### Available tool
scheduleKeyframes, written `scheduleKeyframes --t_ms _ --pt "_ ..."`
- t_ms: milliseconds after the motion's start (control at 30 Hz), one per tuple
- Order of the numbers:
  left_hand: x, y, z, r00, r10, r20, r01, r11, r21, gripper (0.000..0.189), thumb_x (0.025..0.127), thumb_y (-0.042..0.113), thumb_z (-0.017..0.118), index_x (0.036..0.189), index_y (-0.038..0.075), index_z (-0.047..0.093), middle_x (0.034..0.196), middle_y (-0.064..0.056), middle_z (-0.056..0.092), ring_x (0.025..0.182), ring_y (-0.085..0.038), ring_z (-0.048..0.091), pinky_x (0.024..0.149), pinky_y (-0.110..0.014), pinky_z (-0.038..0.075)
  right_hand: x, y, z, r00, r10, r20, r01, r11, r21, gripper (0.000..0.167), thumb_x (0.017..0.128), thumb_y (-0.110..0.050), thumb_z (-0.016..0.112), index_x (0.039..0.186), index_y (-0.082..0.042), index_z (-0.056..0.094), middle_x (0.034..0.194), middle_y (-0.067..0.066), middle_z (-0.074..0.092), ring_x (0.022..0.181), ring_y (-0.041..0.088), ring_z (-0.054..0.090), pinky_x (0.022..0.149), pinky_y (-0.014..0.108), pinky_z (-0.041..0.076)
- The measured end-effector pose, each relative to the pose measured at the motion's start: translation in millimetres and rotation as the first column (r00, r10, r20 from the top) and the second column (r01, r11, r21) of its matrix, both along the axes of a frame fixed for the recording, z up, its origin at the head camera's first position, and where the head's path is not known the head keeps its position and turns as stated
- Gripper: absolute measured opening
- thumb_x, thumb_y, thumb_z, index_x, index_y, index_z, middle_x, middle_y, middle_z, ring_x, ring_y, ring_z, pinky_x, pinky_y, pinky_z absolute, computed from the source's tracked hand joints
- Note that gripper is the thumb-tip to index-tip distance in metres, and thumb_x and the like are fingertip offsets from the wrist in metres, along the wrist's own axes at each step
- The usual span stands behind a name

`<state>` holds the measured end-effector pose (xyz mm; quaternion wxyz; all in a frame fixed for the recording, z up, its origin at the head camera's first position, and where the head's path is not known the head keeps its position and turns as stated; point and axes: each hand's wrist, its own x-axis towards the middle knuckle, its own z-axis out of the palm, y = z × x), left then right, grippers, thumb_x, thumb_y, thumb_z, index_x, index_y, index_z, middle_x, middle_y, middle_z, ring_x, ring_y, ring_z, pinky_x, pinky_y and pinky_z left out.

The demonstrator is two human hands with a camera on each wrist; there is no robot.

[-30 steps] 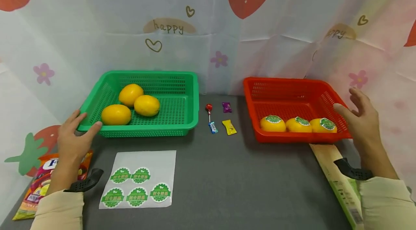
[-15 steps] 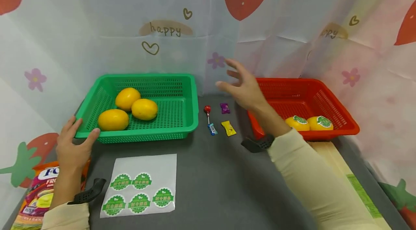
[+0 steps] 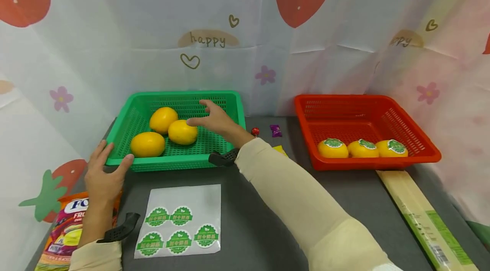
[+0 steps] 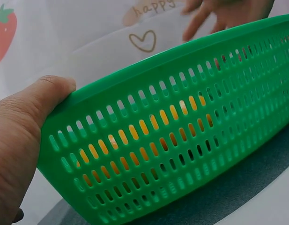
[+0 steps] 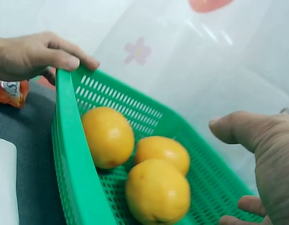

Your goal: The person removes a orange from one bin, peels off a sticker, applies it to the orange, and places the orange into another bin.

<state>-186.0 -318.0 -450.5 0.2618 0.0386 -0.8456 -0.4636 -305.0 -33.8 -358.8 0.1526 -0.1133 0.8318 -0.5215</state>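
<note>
Three yellow-orange oval fruits (image 3: 183,132) lie in the green plastic basket (image 3: 164,162) on the left. My left hand (image 3: 103,176) grips this basket's near left corner, the thumb (image 4: 57,89) on the rim in the left wrist view. Over the basket's right part is my right hand (image 3: 219,121), thumb and fingers spread, with nothing held. In the head view its thumb tip overlaps the rightmost fruit; in the right wrist view a gap shows between the thumb (image 5: 235,129) and the fruits. At right, a red basket (image 3: 377,164) holds three similar fruits (image 3: 332,148) with green labels on top.
A white sheet of round green stickers (image 3: 183,196) lies before the green basket. Between the baskets are a red lollipop (image 3: 255,131), a purple sweet (image 3: 275,130) and a partly hidden yellow sweet (image 3: 280,150). A snack bag (image 3: 65,237) lies left, a long packet (image 3: 425,215) right.
My right hand has swept left from the red basket's right side, past the sweets, to above the green basket. The left hand has stayed at the green basket's corner.
</note>
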Motion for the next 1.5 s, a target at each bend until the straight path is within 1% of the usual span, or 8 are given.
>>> scheduleKeyframes --t_ms 233,567,767,867,1033,1200,1367,1500 --pt "1.1 6.6 -4.1 0.999 0.015 -0.051 -0.014 1.000 0.022 0.060 0.089 0.024 0.069 0.142 0.004 0.048 0.153 -0.006 0.032 0.141 -0.026 0.023 0.110 -0.053 0.016 -12.2 -28 -22.0 0.999 -0.021 0.050 0.016 0.995 0.097 0.084 0.084 -0.038 0.075 0.152 -0.021 0.029 0.153 0.007 0.031 0.132 0.028 0.038 0.098 0.046 0.040" --pt "1.0 10.7 -7.8 0.999 0.037 -0.024 -0.036 0.999 0.035 0.061 0.088 0.027 0.070 0.142 0.007 0.050 0.152 -0.001 0.033 0.140 -0.022 0.025 0.110 -0.051 0.018 -20.4 -37 -48.1 0.993 -0.050 0.110 0.032 0.986 0.166 0.082 0.085 -0.031 0.076 0.152 -0.017 0.030 0.150 0.011 0.034 0.127 0.030 0.043 0.097 0.046 0.040" --pt "-1.6 9.3 -7.4 0.999 0.031 -0.028 -0.030 0.999 0.033 0.061 0.089 0.027 0.070 0.142 0.008 0.050 0.152 0.001 0.033 0.140 -0.021 0.025 0.110 -0.051 0.018 -24.1 -41 -52.9 0.996 0.003 0.085 -0.026 0.962 0.273 0.083 0.086 -0.032 0.074 0.152 -0.015 0.028 0.145 0.013 0.040 0.123 0.031 0.045 0.094 0.046 0.042" --pt "-2.7 9.6 -7.0 0.999 0.024 -0.032 -0.023 0.999 0.028 0.060 0.089 0.027 0.070 0.142 0.008 0.050 0.152 0.002 0.033 0.139 -0.020 0.025 0.110 -0.051 0.018 -24.7 -42 -54.5 0.997 0.047 0.058 -0.063 0.945 0.321 0.078 0.086 -0.033 0.074 0.149 -0.011 0.032 0.137 0.013 0.047 0.115 0.030 0.051 0.089 0.042 0.045" --pt "-2.5 7.8 -5.8 1.000 0.017 -0.023 -0.016 0.999 0.042 0.060 0.089 0.027 0.070 0.142 0.009 0.049 0.153 0.002 0.032 0.140 -0.019 0.023 0.111 -0.050 0.017 -24.0 -46 -54.8 0.997 0.078 0.010 -0.076 0.927 0.368 0.071 0.082 -0.032 0.078 0.138 -0.011 0.041 0.119 0.010 0.054 0.094 0.024 0.056 0.077 0.037 0.048" --pt "0.0 1.5 -4.8 1.000 0.019 -0.020 -0.018 0.999 0.049 0.059 0.090 0.026 0.069 0.143 0.009 0.049 0.153 0.001 0.031 0.140 -0.020 0.024 0.111 -0.050 0.017 -19.1 -53 -54.6 0.991 0.114 -0.064 -0.081 0.918 0.388 0.064 0.075 -0.028 0.084 0.124 -0.012 0.045 0.104 0.007 0.055 0.084 0.020 0.056 0.067 0.033 0.049" --pt "0.2 1.1 -4.8 1.000 0.025 -0.019 -0.024 0.999 0.046 0.060 0.090 0.027 0.069 0.143 0.009 0.049 0.153 0.003 0.031 0.140 -0.020 0.024 0.111 -0.050 0.017 -11.5 -46 -45.4 0.987 0.082 -0.136 -0.038 0.952 0.305 0.064 0.074 -0.033 0.084 0.124 -0.012 0.048 0.102 0.005 0.056 0.083 0.019 0.055 0.066 0.032 0.049" --pt "-1.0 1.2 -6.1 1.000 0.023 -0.020 -0.022 0.999 0.043 0.060 0.090 0.028 0.069 0.143 0.010 0.048 0.153 0.006 0.031 0.140 -0.019 0.023 0.111 -0.049 0.017 8.8 -22 -26.2 0.981 0.025 -0.192 -0.007 0.995 0.095 0.070 0.074 -0.036 0.084 0.132 -0.015 0.051 0.109 0.002 0.058 0.088 0.017 0.057 0.069 0.032 0.050"
